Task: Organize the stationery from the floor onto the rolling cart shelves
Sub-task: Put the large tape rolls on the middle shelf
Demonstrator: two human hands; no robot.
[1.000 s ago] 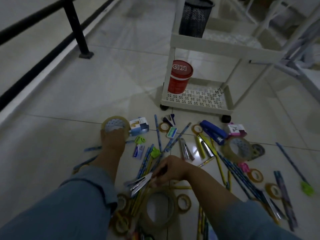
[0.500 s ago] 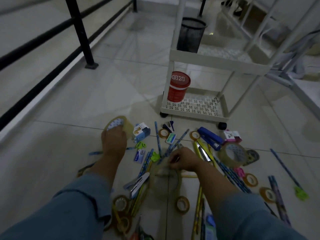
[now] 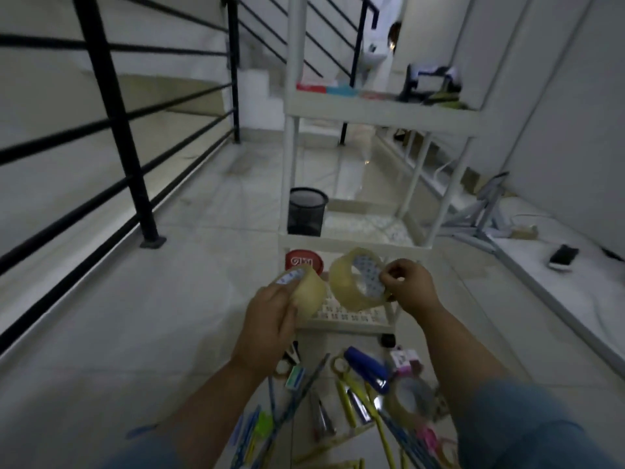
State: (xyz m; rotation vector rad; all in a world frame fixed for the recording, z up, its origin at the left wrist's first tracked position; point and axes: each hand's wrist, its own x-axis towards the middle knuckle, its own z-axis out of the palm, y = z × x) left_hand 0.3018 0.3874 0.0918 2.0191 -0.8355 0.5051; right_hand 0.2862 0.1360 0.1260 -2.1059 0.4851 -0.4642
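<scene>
My left hand (image 3: 267, 323) grips a wide roll of clear tape (image 3: 306, 292) in the air in front of the white rolling cart (image 3: 351, 247). My right hand (image 3: 407, 286) pinches a second wide clear tape roll (image 3: 348, 282) by its rim, just right of the first. Both rolls hover over the cart's perforated bottom shelf (image 3: 348, 316). Loose stationery lies on the floor below: a blue stapler (image 3: 367, 368), pencils (image 3: 294, 401), yellow cutters (image 3: 351, 401), another tape roll (image 3: 407, 401), small tape rings.
A black mesh pen cup (image 3: 307, 211) stands on the middle shelf and a red cup (image 3: 302, 260) on the bottom shelf. Coloured boxes sit on the top shelf (image 3: 382, 108). A black railing (image 3: 115, 123) runs along the left; a phone (image 3: 563, 255) lies at the right.
Both hands lifted from the floor, each with a wide tape roll, up to the cart's bottom shelf. My view tilted upward, showing the top shelf.
</scene>
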